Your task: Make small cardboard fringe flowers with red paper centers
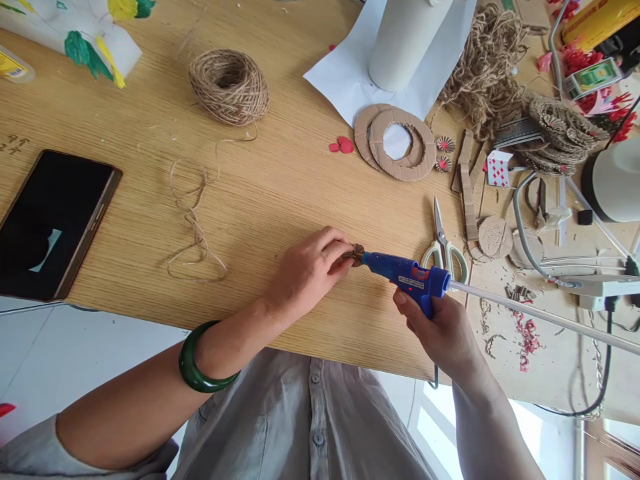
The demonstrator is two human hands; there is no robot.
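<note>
Well, the left hand (307, 270) is pinching a small pleated cardboard rosette (356, 255) between its fingertips (341, 244), holding it just past the knuckles. The right hand (440, 333) is clenching the grip of a blue glue gun (405, 275), and the gun's nozzle is pointing straight at the rosette, touching it or very nearly so; the view does not settle which. A long white glue stick (530, 313) is sticking out of the back of the gun, running off beyond the right hand. A green bangle (203, 360) is circling the left forearm near the wrist.

Just ahead of the right hand, a pair of scissors (443, 250) is lying on the wooden table (280, 193) with its blades pointing away. Farther ahead of the left hand, a cardboard ring (400, 143) is resting beside a few red paper bits (343, 145). Well ahead and to the left of that hand, a ball of twine (229, 88) is sitting above a loose loop of twine (193, 220), and a dark tablet (50, 227) is lying beyond them.
</note>
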